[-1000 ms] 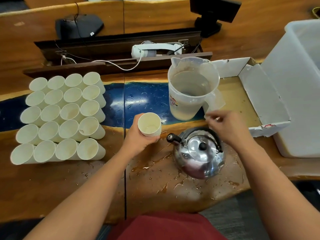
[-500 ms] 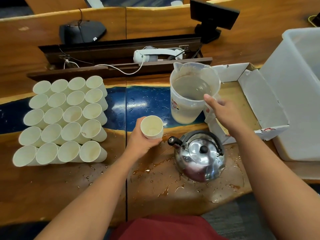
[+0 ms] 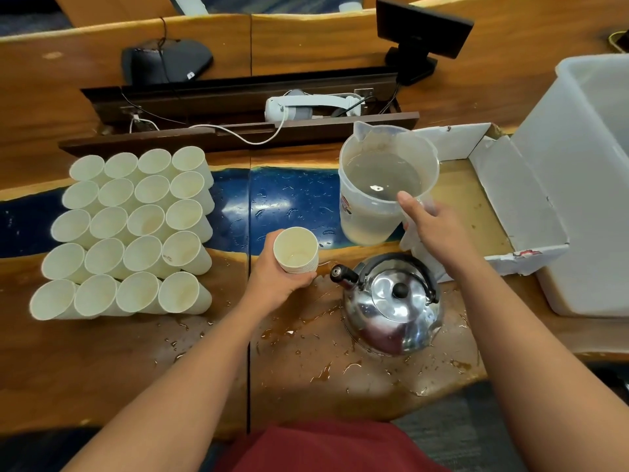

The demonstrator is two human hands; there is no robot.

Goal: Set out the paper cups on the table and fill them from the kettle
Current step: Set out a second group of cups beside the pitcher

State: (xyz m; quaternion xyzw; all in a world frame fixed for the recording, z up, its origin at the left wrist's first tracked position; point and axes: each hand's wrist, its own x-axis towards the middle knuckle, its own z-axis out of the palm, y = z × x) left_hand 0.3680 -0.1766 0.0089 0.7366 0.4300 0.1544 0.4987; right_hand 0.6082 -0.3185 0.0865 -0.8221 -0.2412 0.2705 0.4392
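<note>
The wet wooden table [image 3: 102,362] carries paper cups [image 3: 129,233], kettle [image 3: 394,308], water jug [image 3: 371,212], cardboard box [image 3: 517,199] and plastic tub [image 3: 585,185].

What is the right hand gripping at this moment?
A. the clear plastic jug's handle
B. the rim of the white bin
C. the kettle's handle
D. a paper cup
A: the right hand wraps the handle of the clear plastic jug, while the kettle stands untouched below it.

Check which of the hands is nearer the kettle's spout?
Left. The left hand, holding a paper cup stack, sits just beside the kettle spout; the right hand is up gripping the jug handle.
</note>
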